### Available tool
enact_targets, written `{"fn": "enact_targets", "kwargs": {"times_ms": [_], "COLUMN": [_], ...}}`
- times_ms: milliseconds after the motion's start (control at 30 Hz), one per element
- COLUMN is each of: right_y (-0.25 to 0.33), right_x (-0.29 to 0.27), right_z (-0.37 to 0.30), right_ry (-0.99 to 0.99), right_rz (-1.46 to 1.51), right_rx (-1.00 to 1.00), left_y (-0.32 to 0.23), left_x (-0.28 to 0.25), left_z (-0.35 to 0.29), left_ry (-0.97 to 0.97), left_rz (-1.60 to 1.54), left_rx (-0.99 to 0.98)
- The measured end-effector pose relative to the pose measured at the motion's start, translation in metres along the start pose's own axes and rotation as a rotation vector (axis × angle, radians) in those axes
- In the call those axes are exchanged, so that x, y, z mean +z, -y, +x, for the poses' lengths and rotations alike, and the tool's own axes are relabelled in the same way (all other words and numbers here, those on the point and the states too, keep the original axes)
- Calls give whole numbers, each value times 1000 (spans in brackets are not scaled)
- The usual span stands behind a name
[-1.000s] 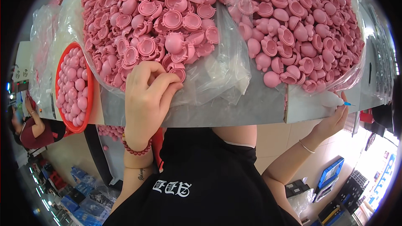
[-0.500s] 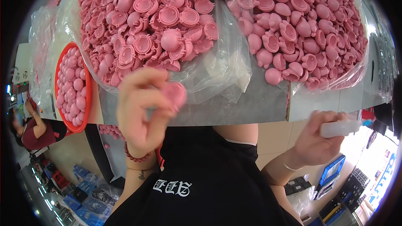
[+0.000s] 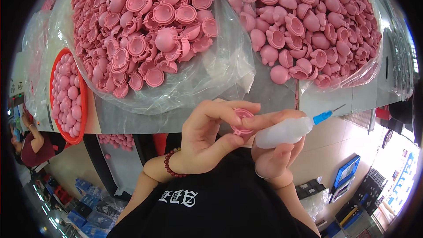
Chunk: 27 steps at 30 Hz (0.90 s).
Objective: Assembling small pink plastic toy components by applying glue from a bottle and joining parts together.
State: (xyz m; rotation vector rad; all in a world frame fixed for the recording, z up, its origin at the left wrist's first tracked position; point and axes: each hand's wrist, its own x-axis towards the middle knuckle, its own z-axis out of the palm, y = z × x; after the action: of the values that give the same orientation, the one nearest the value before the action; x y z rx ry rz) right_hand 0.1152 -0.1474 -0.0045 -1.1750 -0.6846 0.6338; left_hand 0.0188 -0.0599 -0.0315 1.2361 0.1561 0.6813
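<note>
Between the thumb and fingers of my left hand [image 3: 209, 134] is a pink plastic half-shell [image 3: 243, 121], its hollow side showing. My right hand [image 3: 282, 150] wraps round a white squeeze bottle [image 3: 282, 133] lying across the palm. A blue needle tip [image 3: 323, 117] on the bottle points right and up, away from the shell. A fingertip of my right hand reaches the shell's edge, so both hands meet in front of my body. Ahead of them lies a large pile of pink half-shells [image 3: 163, 13] on clear plastic; a second pile of pink shell parts [image 3: 304, 26] lies to its right.
A red basket [image 3: 83, 125] full of closed pink balls stands at the left on the table's edge. Clear plastic sheeting [image 3: 194, 92] spreads over the grey tabletop [image 3: 128, 119]. Below left, more pink pieces [image 3: 116, 140] lie in a tray. Another person [image 3: 37, 145] sits at far left.
My left hand has moved right and down from the left pile with the half-shell. My right hand has come in leftward with the bottle, and the two hands now meet.
</note>
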Motion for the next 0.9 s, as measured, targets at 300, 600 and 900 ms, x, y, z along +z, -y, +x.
{"fn": "enact_targets", "kwargs": {"times_ms": [300, 600, 900], "right_y": [-6, 7, 12], "right_x": [-14, -25, -24], "right_z": [4, 24, 14], "right_ry": [-117, -7, 157], "right_rz": [110, 18, -304], "right_rx": [3, -520, -544], "left_y": [-15, -9, -9], "left_x": [0, -7, -6], "left_z": [4, 3, 3], "left_ry": [-129, 77, 86], "left_rz": [-357, -555, -497], "left_rx": [-316, -160, -121]}}
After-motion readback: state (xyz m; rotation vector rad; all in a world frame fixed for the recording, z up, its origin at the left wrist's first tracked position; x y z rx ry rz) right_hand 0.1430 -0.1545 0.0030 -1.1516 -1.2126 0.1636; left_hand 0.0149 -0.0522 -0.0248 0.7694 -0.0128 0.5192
